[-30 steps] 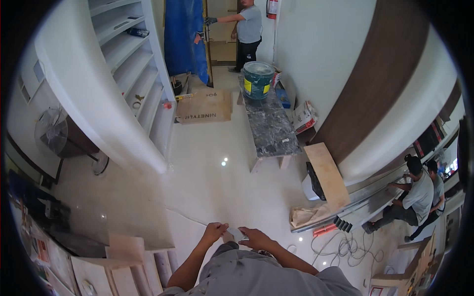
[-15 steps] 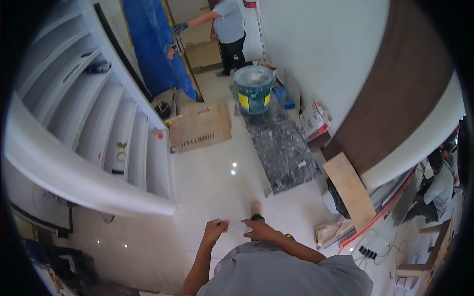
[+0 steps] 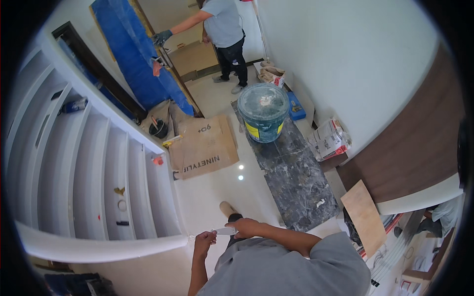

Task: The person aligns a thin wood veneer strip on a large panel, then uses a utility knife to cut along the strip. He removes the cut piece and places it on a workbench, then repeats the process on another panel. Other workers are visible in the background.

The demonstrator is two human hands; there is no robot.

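My left hand and my right hand are low in the middle of the view, in front of my body. Both have closed fingers on a small flat white item, too small to identify for sure. Beyond my right hand is a long, plaster-smeared dark bench top with a green lidded bucket on it. A white shelf unit stands at my left, with small loose items on some shelves.
A co-worker stands at the back, one gloved hand on a blue-sheeted door. Cardboard lies on the glossy floor, near a small black bucket. A plywood board leans at the right, near another crouched worker.
The bucket, bench and shelves appear nearer as I have moved forward. My hands, apart half a second ago, are now joined by the white item. The back worker stays at the door.
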